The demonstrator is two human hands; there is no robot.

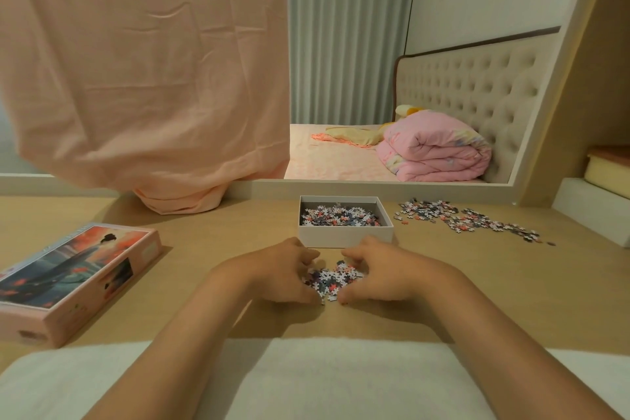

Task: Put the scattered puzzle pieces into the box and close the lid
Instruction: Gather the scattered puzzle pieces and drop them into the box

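White cloth [306, 382] edges the wooden desk [204, 249] below a mirror [443, 44]; left hand [281, 271] and right hand [383, 274] curl fingers [353, 255] round puzzle pieces [332, 278].

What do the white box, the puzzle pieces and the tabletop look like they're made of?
White box: likely matte cardboard, with thin straight walls and no shine. Puzzle pieces: seemingly printed card, flat with coloured faces. Tabletop: pale wood or laminate, smooth with faint sheen; which one, I cannot tell.

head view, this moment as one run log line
left hand, right hand: cupped round pile in front of box | box: open, partly filled | lid: off, at left | loose pieces: right of box
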